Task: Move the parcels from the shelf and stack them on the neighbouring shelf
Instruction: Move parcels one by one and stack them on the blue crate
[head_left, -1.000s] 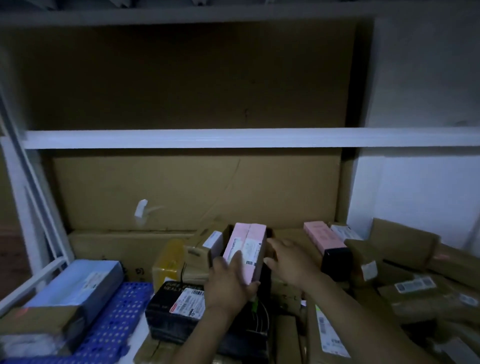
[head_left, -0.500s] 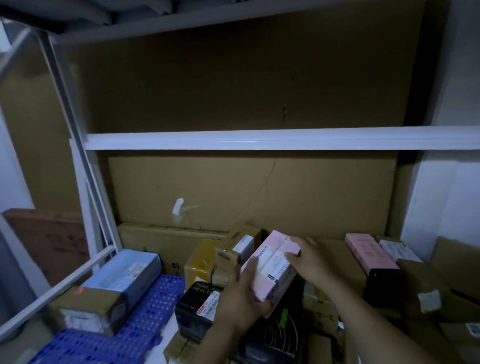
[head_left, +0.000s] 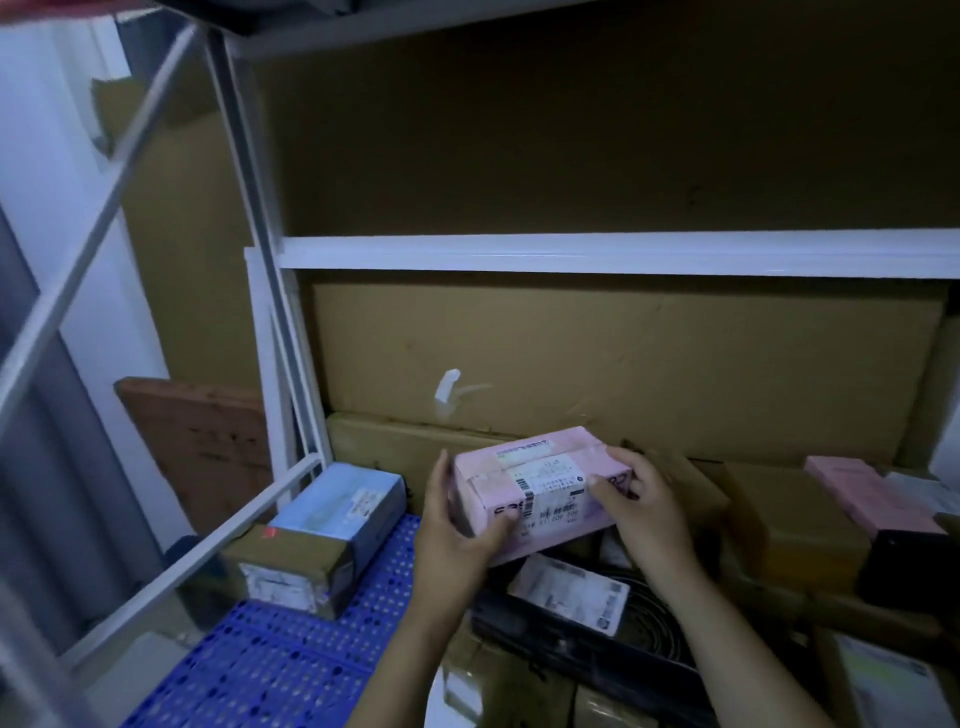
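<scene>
I held the pink parcel (head_left: 540, 493) between both hands, low in front of the cardboard backing (head_left: 623, 364) of the shelf. It lay long side across, its right end a little farther from me, and a white shipping label ran over its top and near face. My left grip (head_left: 457, 543) was closed round the left end, with the thumb on the near face and the fingers up along the far edge. My right grip (head_left: 649, 514) clasped the right end, its thumb pressed on the label.

The parcel hung over a black parcel (head_left: 571, 597) with a white label of its own; whether the two touched I could not tell. To the left, on a blue perforated mat (head_left: 291, 660), a blue parcel (head_left: 337, 499) lay close against a brown taped parcel (head_left: 291, 566), just beside the white upright (head_left: 265, 389) of the frame. At the far right lay a second pink parcel (head_left: 862, 488), next to a brown box (head_left: 789, 519).
</scene>
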